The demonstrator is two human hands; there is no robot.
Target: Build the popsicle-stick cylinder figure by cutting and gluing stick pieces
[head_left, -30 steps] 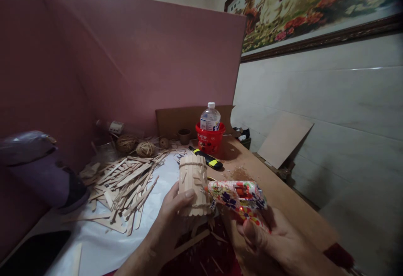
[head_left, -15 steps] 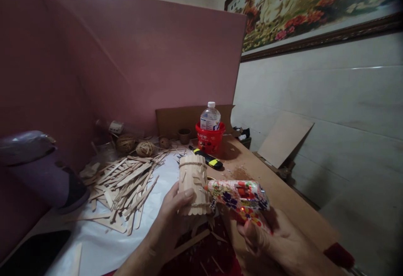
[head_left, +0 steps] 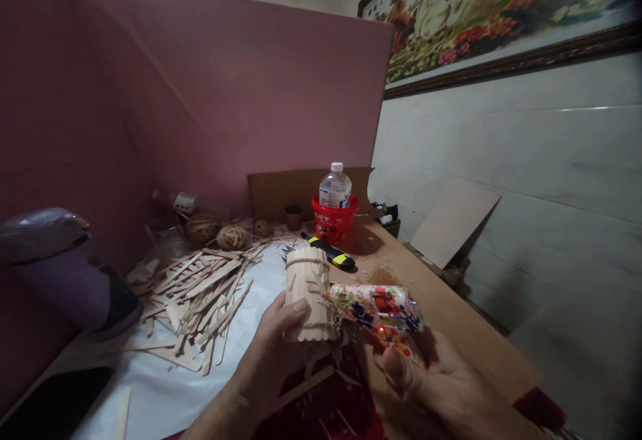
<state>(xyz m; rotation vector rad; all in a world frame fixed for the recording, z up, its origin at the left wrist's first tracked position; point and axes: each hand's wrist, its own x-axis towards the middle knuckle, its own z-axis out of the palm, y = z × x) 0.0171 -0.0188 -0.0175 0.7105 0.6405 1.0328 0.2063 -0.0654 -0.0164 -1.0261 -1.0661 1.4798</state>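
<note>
My left hand point(head_left: 275, 330) is closed round a small cylinder of popsicle sticks point(head_left: 302, 293), its thumb lying across the front. Twine bands ring this stick cylinder near its top and bottom, and small leaf-shaped wood pieces sit on its side. In my right hand point(head_left: 416, 370) is a flower-patterned glue gun point(head_left: 374, 306), gripped by its handle, with a small red light showing. The glue gun's orange tip is at the cylinder's right side; whether it touches the wood I cannot tell. The fingers behind the cylinder are hidden.
Many loose popsicle sticks point(head_left: 200, 293) lie on white sheeting at the left. Behind are a twine ball point(head_left: 231, 237), a brown pot point(head_left: 293, 216), a red bucket point(head_left: 334, 223) holding a plastic bottle point(head_left: 336, 186), and a black-and-yellow utility knife point(head_left: 334, 253). A purple object point(head_left: 65, 279) stands far left.
My right hand has moved the glue gun slightly left, bringing its tip closer to the stick cylinder. My left hand and the cylinder have barely moved.
</note>
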